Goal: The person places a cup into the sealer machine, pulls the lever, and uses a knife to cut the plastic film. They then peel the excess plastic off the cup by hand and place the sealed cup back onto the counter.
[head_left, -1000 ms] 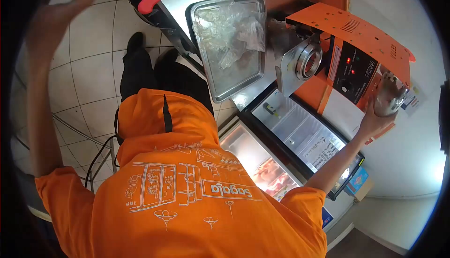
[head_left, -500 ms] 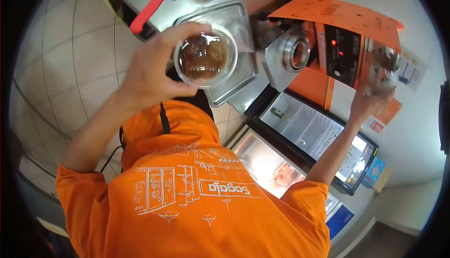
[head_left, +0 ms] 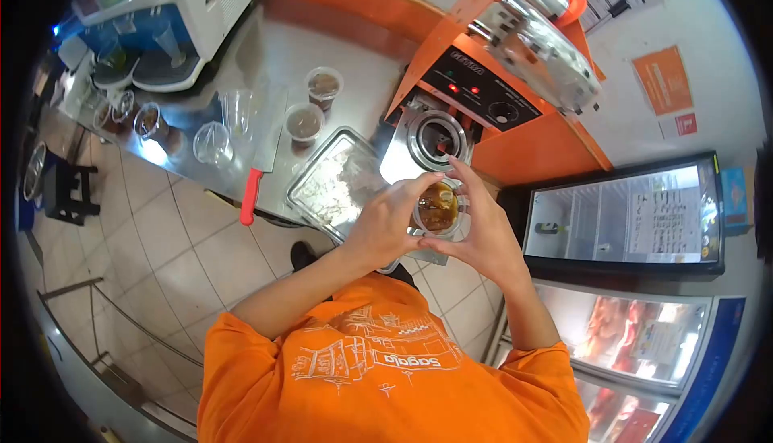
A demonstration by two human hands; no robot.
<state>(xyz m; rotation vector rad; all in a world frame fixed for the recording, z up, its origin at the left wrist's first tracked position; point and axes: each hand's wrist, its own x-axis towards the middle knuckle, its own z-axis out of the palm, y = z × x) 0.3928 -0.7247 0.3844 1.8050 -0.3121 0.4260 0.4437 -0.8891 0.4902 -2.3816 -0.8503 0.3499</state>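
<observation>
Both hands grip one clear plastic cup (head_left: 437, 208), which sits between them in front of the orange-clad torso (head_left: 394, 387). The left hand (head_left: 386, 222) closes on the cup from nine o'clock and the right hand (head_left: 485, 234) from three o'clock, fingers curved around its sides and thumbs nearly meeting at six. Glossy amber-brown liquid with darker patches shows inside the cup. Taking the cup as the dial's centre, the round metal ring (head_left: 413, 153) of an orange machine (head_left: 493, 81) lies just beyond at twelve; whether the cup touches it cannot be told. The machine's body rises at one o'clock, two red lights glowing on its black panel (head_left: 483, 93).

Between nine and ten, near the left hand, a metal tray (head_left: 316, 160) holds crumpled transparent film (head_left: 345, 181). Beyond it, a red-handled knife (head_left: 267, 141) lies on the metal surface (head_left: 254, 53). At ten stand two filled cups (head_left: 304, 123) close together, and a white dispenser (head_left: 177, 4) stands farther out the same way. A black-framed fridge (head_left: 620, 214) is at three, and a lit display cabinet (head_left: 616, 326) at four.
</observation>
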